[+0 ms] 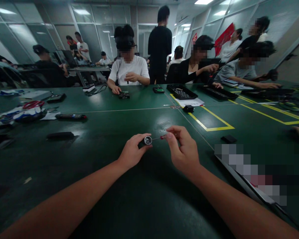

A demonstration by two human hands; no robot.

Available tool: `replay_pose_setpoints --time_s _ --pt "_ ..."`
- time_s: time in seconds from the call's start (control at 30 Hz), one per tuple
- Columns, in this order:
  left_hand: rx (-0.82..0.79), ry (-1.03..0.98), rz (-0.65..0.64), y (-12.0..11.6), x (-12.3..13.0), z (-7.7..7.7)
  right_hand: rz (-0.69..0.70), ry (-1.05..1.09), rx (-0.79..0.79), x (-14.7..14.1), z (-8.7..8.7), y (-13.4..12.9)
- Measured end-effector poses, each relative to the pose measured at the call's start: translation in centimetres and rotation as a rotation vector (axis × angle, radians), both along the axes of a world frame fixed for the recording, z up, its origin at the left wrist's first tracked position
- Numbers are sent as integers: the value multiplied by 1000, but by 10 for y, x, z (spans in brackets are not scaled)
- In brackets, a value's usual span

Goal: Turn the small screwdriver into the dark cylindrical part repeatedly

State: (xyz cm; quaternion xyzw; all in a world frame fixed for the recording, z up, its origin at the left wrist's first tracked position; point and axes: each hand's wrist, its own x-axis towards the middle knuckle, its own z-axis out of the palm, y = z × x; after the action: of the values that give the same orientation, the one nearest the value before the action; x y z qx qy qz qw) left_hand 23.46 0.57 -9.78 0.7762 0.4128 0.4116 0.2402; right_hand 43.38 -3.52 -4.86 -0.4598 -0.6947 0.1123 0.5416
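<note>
My left hand [133,151] grips a small black cylindrical part [148,140] between thumb and fingers; its round end, with a silvery ring and inner detail, faces me. In my right hand [185,151] is a thin screwdriver [161,137] with a red end, pinched in the fingers. Its slim metal shaft points left and its tip reaches the rim of the cylindrical part; whether it touches cannot be made out. Both hands are above the green table [139,205].
To the right lie a small black block [228,138] and a partly blurred-out flat item [249,176]. Yellow tape [220,128] marks the table. A red-tipped dark tool [71,117] and bundled cables [27,111] are left. Black trays [181,92] stand ahead. A person [129,69] works opposite.
</note>
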Motion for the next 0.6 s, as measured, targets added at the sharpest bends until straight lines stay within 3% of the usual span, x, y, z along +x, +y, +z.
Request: replay_pose_setpoints --time_s 0.3,0.6 --pt "-8 12 -19 0 -1 0 18 -82 -7 0 6 -1" --pt "-11 23 -2 -2 1 4 5 5 -74 -3 -2 0"
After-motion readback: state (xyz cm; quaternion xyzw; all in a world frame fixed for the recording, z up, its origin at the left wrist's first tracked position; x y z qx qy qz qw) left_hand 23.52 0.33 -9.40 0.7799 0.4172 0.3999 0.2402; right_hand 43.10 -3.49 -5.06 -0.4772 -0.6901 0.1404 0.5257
